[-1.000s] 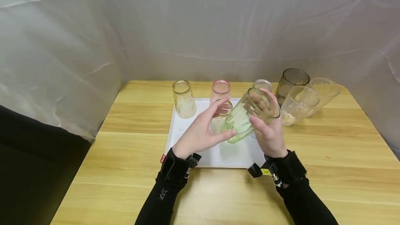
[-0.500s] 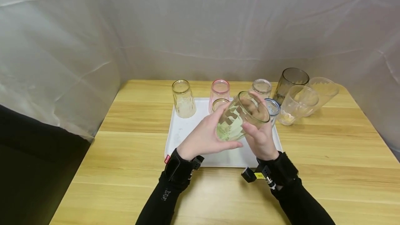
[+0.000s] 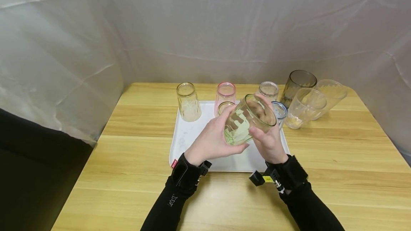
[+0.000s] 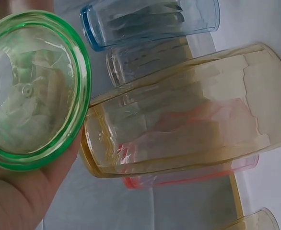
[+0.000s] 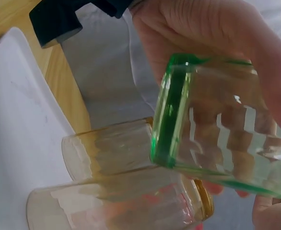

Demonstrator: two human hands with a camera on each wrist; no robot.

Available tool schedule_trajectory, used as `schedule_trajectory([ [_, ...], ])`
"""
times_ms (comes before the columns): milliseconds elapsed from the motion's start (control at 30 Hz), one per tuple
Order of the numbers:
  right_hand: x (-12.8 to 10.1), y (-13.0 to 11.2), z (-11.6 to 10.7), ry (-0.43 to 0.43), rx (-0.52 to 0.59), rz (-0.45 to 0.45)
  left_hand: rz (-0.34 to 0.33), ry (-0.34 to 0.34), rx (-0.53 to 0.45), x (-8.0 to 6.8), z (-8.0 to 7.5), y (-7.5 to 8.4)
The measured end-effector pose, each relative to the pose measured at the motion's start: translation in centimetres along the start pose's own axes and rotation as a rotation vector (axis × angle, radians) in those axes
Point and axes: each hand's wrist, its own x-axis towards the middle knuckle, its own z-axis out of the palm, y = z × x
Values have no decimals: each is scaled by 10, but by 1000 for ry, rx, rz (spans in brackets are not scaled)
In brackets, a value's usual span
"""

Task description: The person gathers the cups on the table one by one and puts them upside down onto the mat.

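Both hands hold a pale green, see-through drinking glass [image 3: 238, 132] above the white tray, tilted with its rim up and to the right. My left hand [image 3: 212, 141] wraps the base end, with its thumb along the underside. Near the rim, my right hand [image 3: 269, 143] grips the wall, thumb in front and fingers behind. The left wrist view faces the round base of the green glass [image 4: 28, 91]. Behind the hands stand upside-down glasses: an amber glass [image 3: 189, 108], a pink glass [image 3: 226, 95], a second amber glass [image 3: 226, 106], a clear glass [image 3: 269, 89] and a blue-rimmed glass [image 3: 280, 111].
The white tray [image 3: 181, 145] lies on the wooden table [image 3: 340, 167]. Beyond its right side, a dark grey glass [image 3: 297, 87] and two clear glasses, one clear glass [image 3: 303, 108] in front, stand mouth up, close together. A pale curtain [image 3: 205, 27] hangs behind the table.
The green glass moved slightly left with my right hand, and my left hand closed round its base. The blue-rimmed glass came into view. Over the last half second almost nothing moved.
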Motion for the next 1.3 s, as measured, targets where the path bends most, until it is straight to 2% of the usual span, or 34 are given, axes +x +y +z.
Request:
schedule_trajectory([
  [333, -1, -11, -2, -11, -167, 44, -4, 48, 135, -4, -17, 3],
  [500, -1, -17, -1, -28, -301, 46, 27, 74, 327, -9, -27, 6],
  [667, -1, -17, 0, -2, -414, 72, 65, 112, 548, -13, -32, 11],
  [867, -2, -14, 3, 2, -480, 89, 100, 133, 693, -15, -33, 17],
  [1033, -3, -11, 5, 5, -537, 76, 112, 129, 767, -16, -32, 21],
  [1300, -3, -10, 6, 6, -539, 73, 127, 132, 772, -16, -33, 20],
])
